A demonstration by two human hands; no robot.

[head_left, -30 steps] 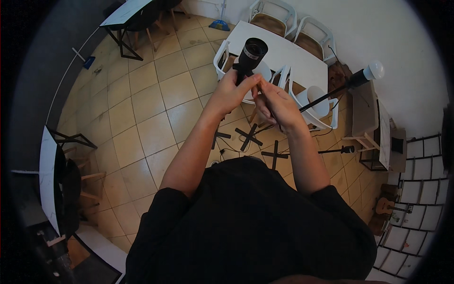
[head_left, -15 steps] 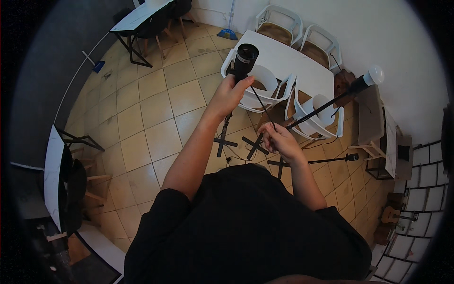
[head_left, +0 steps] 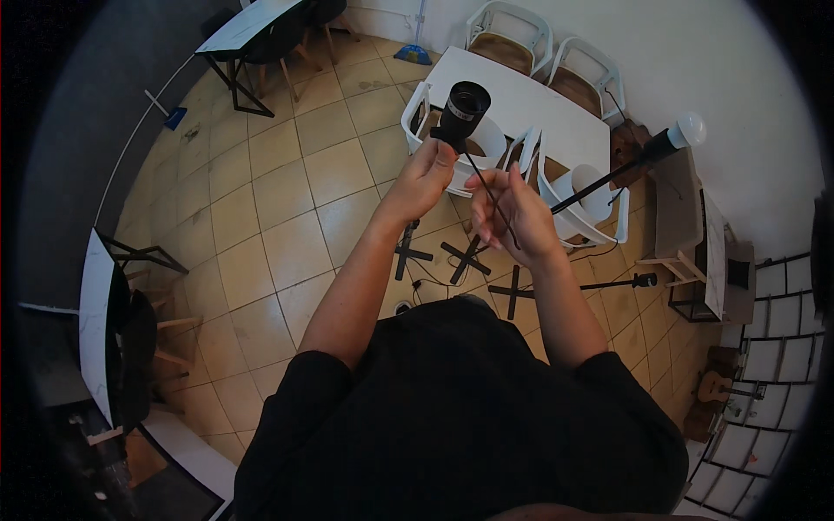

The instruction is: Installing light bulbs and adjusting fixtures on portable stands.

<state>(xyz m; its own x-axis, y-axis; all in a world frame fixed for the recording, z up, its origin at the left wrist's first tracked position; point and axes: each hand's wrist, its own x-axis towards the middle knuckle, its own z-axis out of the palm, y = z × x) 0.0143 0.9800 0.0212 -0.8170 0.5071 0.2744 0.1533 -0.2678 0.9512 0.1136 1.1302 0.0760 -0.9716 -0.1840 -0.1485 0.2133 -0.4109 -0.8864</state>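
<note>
My left hand [head_left: 421, 184] is closed round the stem just under a black cylindrical lamp socket [head_left: 466, 106], whose round opening faces up. No bulb shows in that opening. From the socket a thin black cable [head_left: 477, 169] runs down to my right hand [head_left: 526, 215]. The fingers there are apart and loosely curved, with the cable lying across the palm and not gripped. Below my left hand, the lamp's pole is largely hidden by the wrist. A second black lamp pole with a white bulb [head_left: 691, 129] rises to the right of my right hand.
Several cross-shaped black stand bases [head_left: 469, 260] rest on the tiled floor, with cables between them. Another black pole lamp [head_left: 645, 280] extends right. Ahead is a white table [head_left: 569, 113] with white chairs [head_left: 511, 39]. Marble-topped tables [head_left: 97, 326] line the left side.
My right hand has risen and opened, its fingers loosening from the cable. The lamp socket has shifted slightly right, and my left hand grips a little lower under it.
</note>
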